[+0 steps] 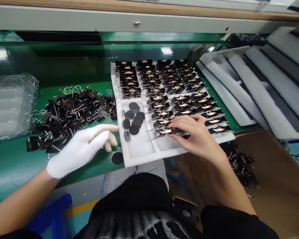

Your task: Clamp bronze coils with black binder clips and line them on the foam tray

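My left hand [83, 147], in a white glove, is by the left edge of the white foam tray [139, 158]. Its index finger points toward the rim, the others curl loosely, and nothing shows in it. My bare right hand [193, 132] pinches a black binder clip [166, 131] in the front part of the tray. Rows of binder clips, each with a copper-coloured piece in its jaws, fill most of the tray. Several dark round discs [136, 128] lie in its left front compartment. One more black disc [117, 158] rests on the green table below my left fingers.
Loose binder clips [72, 109] are heaped left of the tray. Clear plastic trays [13, 106] are stacked at the far left. Foam sheets [259, 86] lean on the right, above a cardboard box [271, 166] with more clips [240, 164]. A blue stool [52, 212] stands below.
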The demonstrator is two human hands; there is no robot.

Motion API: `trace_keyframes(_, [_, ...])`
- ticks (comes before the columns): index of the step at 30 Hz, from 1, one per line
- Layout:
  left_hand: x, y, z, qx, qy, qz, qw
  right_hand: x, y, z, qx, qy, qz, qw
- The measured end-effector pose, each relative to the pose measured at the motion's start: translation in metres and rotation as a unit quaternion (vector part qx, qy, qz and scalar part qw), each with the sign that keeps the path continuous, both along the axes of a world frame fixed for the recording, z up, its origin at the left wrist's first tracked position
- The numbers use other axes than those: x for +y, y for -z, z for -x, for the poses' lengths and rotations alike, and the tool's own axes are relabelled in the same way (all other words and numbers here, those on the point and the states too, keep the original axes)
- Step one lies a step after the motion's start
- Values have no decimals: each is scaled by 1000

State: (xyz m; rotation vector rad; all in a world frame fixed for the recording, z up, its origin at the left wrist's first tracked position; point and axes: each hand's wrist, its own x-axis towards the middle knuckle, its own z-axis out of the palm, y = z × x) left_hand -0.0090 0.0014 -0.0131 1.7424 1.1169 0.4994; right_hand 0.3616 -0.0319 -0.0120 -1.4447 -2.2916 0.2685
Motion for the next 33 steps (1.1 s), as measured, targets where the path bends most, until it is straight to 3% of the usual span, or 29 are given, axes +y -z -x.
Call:
trace_keyframes(8, [2,-2,-3,12,-7,-1,1000,3,18,-5,-104,4,-80,991])
trace_keyframes(14, [1,-2,0,18,-7,-1,1000,2,13,-5,-123,13,-96,988])
trace_keyframes(18, [3,-4,-1,14,8,-8,1000,-3,0,18,-101,-21,-88,991])
trace_keyframes(22, [2,-7,-7,7,17,-10,1000,0,-5,60,-86,-92,-116,985])
trace_keyframes(28, [-2,-3,-9,-24,0,-58,998,48,10,116,-191,-74,-110,973])
trace_keyframes(33, [-5,-1,-4,-13,26,-133,991,90,29,125,-219,-116,-96,964])
